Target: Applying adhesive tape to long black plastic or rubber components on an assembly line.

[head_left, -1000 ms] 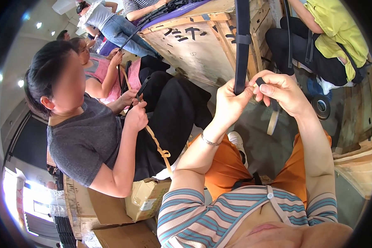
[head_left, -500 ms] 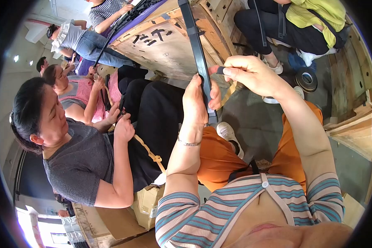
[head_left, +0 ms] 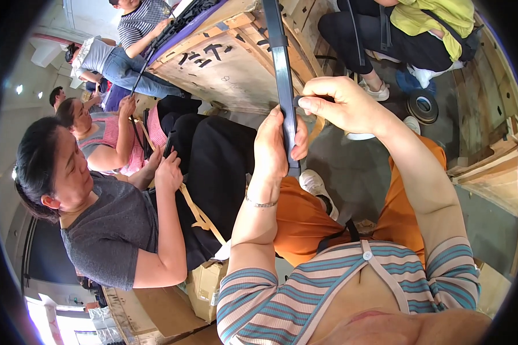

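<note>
My left hand (head_left: 270, 144) is wrapped around the lower end of a long, glossy black strip (head_left: 282, 75) that stands upright in front of me. A darker band (head_left: 278, 41) crosses the strip higher up. At the strip's right edge, my right hand (head_left: 345, 106) pinches a small dark piece of tape (head_left: 297, 102) between thumb and forefinger. The piece seems to touch the strip, and much of it is hidden by the fingers. Below the right hand hangs a yellowish paper-like ribbon (head_left: 316, 129); where it attaches cannot be seen.
Close on my left a co-worker in a grey shirt (head_left: 115, 230) handles a dark strip and a yellow ribbon (head_left: 198, 213). A wooden crate (head_left: 236, 75) stands ahead. Rolls of black tape (head_left: 422, 107) lie on the floor by a seated person in yellow (head_left: 426, 29). Cardboard boxes (head_left: 204, 287) are at lower left.
My right hand has moved slightly left, bringing the dark tape piece up to the strip's edge. The black strip has shifted a little to the right, still in my left hand.
</note>
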`<state>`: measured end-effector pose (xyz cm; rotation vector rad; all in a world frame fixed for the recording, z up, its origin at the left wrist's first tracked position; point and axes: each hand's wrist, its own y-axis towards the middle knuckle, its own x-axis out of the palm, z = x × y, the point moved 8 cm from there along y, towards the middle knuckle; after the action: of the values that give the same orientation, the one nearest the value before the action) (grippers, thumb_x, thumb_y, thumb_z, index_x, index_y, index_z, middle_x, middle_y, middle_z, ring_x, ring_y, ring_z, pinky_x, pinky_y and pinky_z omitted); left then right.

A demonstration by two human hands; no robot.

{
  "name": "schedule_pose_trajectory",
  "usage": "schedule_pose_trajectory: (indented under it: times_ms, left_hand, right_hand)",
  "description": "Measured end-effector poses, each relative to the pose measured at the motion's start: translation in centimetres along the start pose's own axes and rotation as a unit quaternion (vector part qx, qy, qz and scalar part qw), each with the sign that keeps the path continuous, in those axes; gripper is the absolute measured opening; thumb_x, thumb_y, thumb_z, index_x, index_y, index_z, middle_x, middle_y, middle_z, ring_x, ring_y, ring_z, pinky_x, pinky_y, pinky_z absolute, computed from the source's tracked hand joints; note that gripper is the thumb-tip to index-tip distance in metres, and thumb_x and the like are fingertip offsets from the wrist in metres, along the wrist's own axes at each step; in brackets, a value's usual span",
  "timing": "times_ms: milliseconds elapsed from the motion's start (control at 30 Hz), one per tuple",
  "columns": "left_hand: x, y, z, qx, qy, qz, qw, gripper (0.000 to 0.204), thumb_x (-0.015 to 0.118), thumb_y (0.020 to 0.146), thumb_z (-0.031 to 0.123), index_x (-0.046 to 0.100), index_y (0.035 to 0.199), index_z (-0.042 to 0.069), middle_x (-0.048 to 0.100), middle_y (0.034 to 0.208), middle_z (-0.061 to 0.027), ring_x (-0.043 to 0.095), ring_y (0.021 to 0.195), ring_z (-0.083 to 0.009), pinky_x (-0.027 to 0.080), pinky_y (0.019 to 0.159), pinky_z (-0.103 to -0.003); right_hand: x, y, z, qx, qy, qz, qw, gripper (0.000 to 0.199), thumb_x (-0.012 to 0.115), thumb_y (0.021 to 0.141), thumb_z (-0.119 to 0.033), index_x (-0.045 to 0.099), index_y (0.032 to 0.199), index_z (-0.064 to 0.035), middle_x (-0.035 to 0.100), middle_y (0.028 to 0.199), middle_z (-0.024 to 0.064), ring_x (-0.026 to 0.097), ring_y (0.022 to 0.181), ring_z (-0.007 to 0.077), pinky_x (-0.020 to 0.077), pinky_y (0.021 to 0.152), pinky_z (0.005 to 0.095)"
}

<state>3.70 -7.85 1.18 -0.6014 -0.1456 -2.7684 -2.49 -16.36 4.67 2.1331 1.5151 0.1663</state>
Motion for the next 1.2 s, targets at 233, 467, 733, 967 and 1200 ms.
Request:
schedule_pose_trajectory:
  times_ms: [233, 467, 733, 967, 1200]
  left_hand:
    - [0.3, -0.2, 0.1, 0.006, 0.037, 0.012, 0.999, 0.037, 0.027, 0.093, 0.034, 0.041, 0.091, 0.001, 0.044, 0.056, -0.0082, 0.031, 0.035, -0.0126, 0.027, 0.034, -0.024]
    - [0.4, -0.5, 0.0, 0.005, 0.037, 0.013, 0.999, 0.035, 0.027, 0.094, 0.03, 0.045, 0.096, 0.0, 0.045, 0.056, -0.0076, 0.033, 0.037, -0.0124, 0.028, 0.037, -0.024]
    - [0.2, -0.7, 0.0, 0.009, 0.049, 0.012, 0.999, 0.035, 0.028, 0.094, 0.031, 0.045, 0.097, 0.0, 0.045, 0.056, -0.0073, 0.034, 0.037, -0.012, 0.029, 0.037, -0.023]
    - [0.1, -0.3, 0.1, 0.008, 0.044, 0.006, 0.999, 0.036, 0.028, 0.094, 0.031, 0.045, 0.096, 0.0, 0.045, 0.055, -0.007, 0.034, 0.036, -0.0119, 0.028, 0.037, -0.023]
    - [0.2, -0.3, 0.1, 0.009, 0.065, 0.007, 0.998, 0.038, 0.03, 0.092, 0.035, 0.043, 0.093, 0.0, 0.045, 0.056, -0.0072, 0.032, 0.036, -0.0118, 0.028, 0.036, -0.024]
  right_hand:
    - [-0.3, 0.0, -0.5, -0.025, -0.045, 0.02, 0.998, 0.022, 0.057, 0.086, -0.019, 0.057, 0.076, -0.0002, 0.051, 0.06, 0.0048, 0.043, 0.057, 0.0094, 0.0387, 0.055, 0.0262]
    - [-0.3, 0.0, 0.0, -0.016, -0.069, 0.021, 0.997, 0.022, 0.058, 0.085, -0.02, 0.057, 0.075, 0.0004, 0.05, 0.058, 0.0057, 0.043, 0.055, 0.0092, 0.0383, 0.053, 0.0266]
    - [-0.1, -0.1, 0.1, -0.015, -0.059, 0.015, 0.998, 0.022, 0.058, 0.085, -0.02, 0.058, 0.078, 0.0007, 0.051, 0.059, 0.0054, 0.044, 0.056, 0.0087, 0.0384, 0.053, 0.0261]
    - [-0.1, 0.1, 0.3, -0.009, -0.041, 0.001, 0.999, 0.023, 0.057, 0.086, -0.021, 0.058, 0.077, 0.0002, 0.051, 0.059, 0.0042, 0.044, 0.057, 0.0086, 0.0384, 0.054, 0.026]
    - [0.0, 0.2, 0.5, 0.004, -0.044, 0.0, 0.999, 0.023, 0.057, 0.086, -0.019, 0.056, 0.074, 0.0004, 0.05, 0.059, 0.0033, 0.042, 0.057, 0.0079, 0.0379, 0.054, 0.0255]
